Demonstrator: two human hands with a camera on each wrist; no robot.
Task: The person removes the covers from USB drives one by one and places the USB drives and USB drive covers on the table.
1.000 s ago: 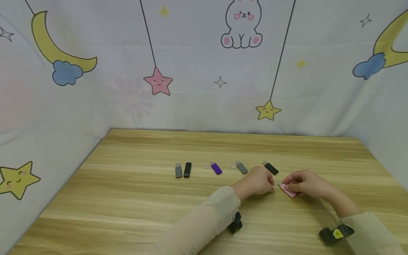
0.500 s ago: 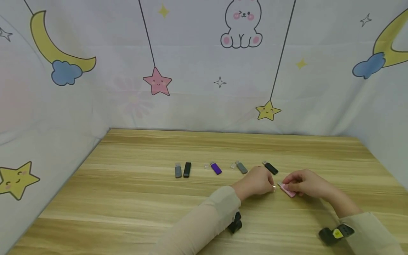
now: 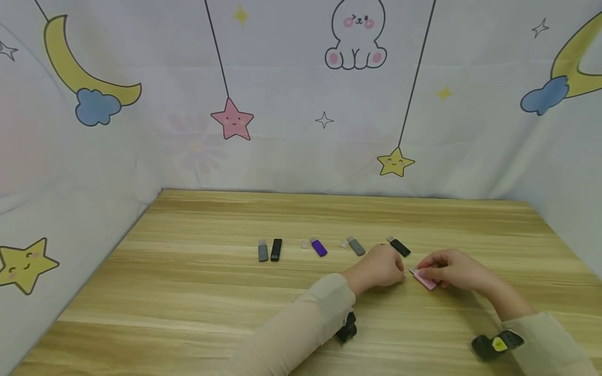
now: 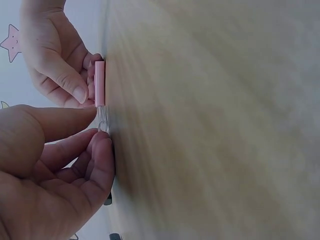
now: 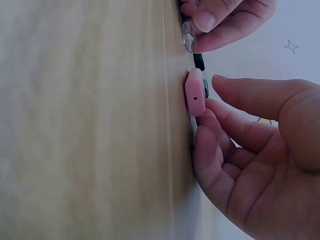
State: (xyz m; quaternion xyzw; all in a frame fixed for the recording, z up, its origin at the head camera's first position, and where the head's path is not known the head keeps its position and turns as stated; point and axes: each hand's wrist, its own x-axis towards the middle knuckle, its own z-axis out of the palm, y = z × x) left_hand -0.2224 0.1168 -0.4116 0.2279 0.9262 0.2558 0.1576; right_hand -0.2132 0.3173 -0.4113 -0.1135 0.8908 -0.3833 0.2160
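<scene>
In the head view, my left hand (image 3: 378, 267) is at the right of the table, a clear USB cap (image 4: 103, 118) between its thumb and fingertips. Just to the right lies a pink USB flash drive (image 3: 424, 280), its metal plug toward the left hand. My right hand (image 3: 458, 271) hovers round its right side. The right wrist view shows bent fingers touching or very near the drive, while the thumb stands slightly apart from it. Cap and drive look separate in the head view.
Behind the hands runs a row of flash drives: grey (image 3: 263, 251), black (image 3: 276, 250), purple (image 3: 319, 247), grey-green (image 3: 356, 246) and black (image 3: 399, 247). Small clear caps (image 3: 305, 244) lie beside two of them. Printed cloth (image 3: 282, 162) hangs at the table's back edge.
Both hands stay almost still. The clear cap at the left fingertips tilts slightly; the pink drive and the row behind keep their places.
</scene>
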